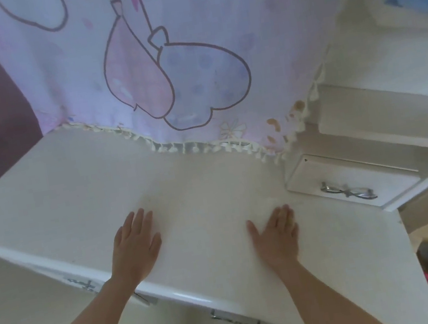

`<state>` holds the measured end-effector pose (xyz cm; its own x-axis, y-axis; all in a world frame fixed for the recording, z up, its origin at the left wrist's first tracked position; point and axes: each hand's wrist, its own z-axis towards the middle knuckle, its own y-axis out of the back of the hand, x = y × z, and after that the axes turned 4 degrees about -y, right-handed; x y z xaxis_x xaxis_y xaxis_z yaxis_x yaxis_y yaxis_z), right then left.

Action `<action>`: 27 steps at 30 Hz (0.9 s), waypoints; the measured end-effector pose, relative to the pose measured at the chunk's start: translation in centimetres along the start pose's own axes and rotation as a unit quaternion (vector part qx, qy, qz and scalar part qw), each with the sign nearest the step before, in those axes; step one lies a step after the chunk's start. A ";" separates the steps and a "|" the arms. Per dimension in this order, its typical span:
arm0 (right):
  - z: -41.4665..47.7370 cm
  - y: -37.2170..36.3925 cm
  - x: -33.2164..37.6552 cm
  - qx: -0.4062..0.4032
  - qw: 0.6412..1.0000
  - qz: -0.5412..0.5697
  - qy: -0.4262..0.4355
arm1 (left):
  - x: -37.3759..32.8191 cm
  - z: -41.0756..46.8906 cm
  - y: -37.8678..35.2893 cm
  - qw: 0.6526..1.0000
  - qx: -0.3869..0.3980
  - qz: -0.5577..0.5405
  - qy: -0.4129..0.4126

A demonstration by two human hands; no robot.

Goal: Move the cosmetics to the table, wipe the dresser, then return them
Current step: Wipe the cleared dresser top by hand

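The dresser runs left to right before you. No cosmetics show in view, so which hand is nearer them cannot be told. Your left hand and right hand rest flat on its top, fingers straight, holding nothing.

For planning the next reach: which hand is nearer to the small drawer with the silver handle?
Right. The right hand lies flat on the dresser top, just left of the small drawer; the left hand lies flat farther to the left.
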<state>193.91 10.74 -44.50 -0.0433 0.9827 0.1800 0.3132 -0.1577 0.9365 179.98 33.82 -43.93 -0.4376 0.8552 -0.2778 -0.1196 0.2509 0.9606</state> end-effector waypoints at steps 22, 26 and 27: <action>5.4 -7.5 47.3 0.010 0.972 -0.056 0.230 | 36.5 11.4 10.2 0.979 -0.134 -0.025 0.154; 3.6 -9.1 52.1 0.022 0.952 -0.065 0.298 | 39.7 9.6 10.7 0.973 -0.148 -0.032 0.172; 2.5 -9.6 52.7 0.025 0.943 -0.070 0.323 | 40.1 9.2 10.7 0.971 -0.148 -0.035 0.184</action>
<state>190.96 64.32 -44.77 -0.6522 0.7262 0.2172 0.3059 -0.0100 0.9520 169.35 75.00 -44.89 -0.7019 0.6062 -0.3741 -0.3877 0.1154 0.9145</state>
